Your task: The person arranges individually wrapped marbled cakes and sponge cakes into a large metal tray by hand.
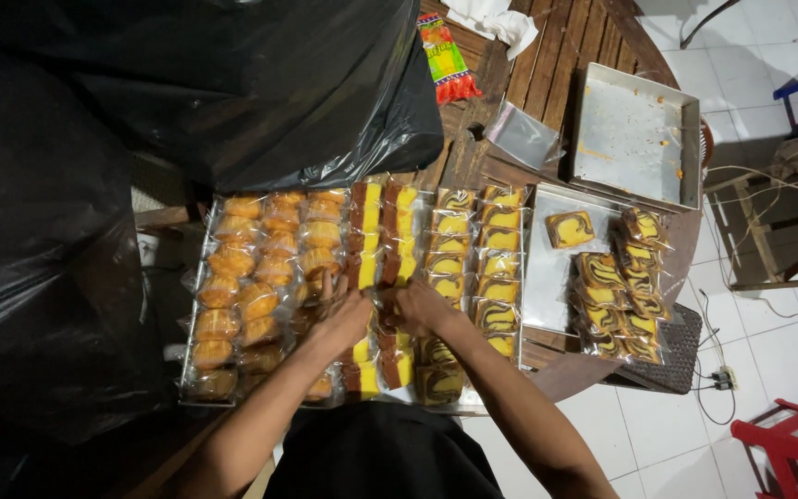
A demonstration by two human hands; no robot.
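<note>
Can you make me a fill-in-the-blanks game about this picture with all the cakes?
1. Both hands, the left hand and the right hand, meet over the tray of wrapped ____.
2. The big plastic bag is coloured ____.
3. The empty metal pan sits on a ____ table.

Missing words: cakes; black; wooden

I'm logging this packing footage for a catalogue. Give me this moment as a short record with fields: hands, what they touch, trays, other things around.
left hand: on the wrapped brown-and-yellow layered cake slices, middle of the big tray
right hand: beside it, on the same row; grip unclear
left of tray: wrapped golden buns
right of tray: wrapped marbled cake slices
second tray: more marbled slices, one unwrapped
empty metal pan: on the wooden table
black plastic sheet: at left
</note>
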